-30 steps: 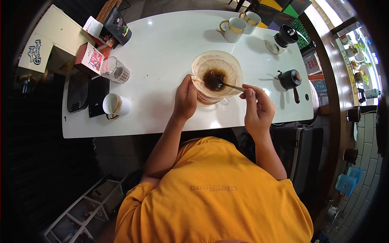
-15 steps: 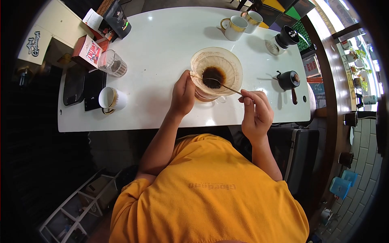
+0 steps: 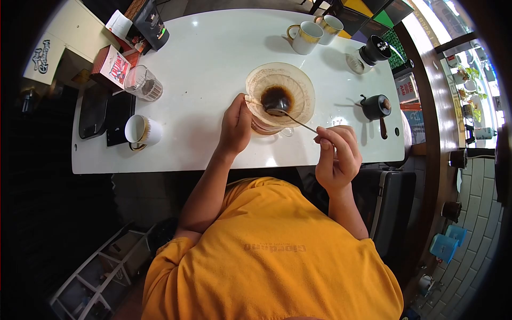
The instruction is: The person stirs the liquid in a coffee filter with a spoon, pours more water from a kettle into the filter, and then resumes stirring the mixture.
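Observation:
In front of me a coffee dripper point(image 3: 302, 85), lined with a stained paper filter, sits on a glass server point(image 3: 266, 128). Dark wet coffee point(image 3: 277, 98) lies at the bottom of the filter. My left hand point(image 3: 236, 125) is closed on the dripper's left side, its fingers partly hidden behind the rim. Pinched between the thumb and fingers of my right hand point(image 3: 339, 156) is the handle of a thin metal spoon point(image 3: 302, 124). The spoon's bowl is inside the filter, at the near edge of the dark coffee.
Two gold-trimmed mugs point(image 3: 306, 38) stand at the back, near a hand grinder point(image 3: 369, 55). To the right is a small black kettle point(image 3: 376, 108). On the left are a white mug point(image 3: 143, 131), a clear glass point(image 3: 143, 84), a red-and-white box point(image 3: 112, 66) and a black scale point(image 3: 120, 118).
The spoon's bowl has shifted within the filter and now shows more clearly at the coffee's near edge. My right hand has moved slightly down; my left hand keeps its hold.

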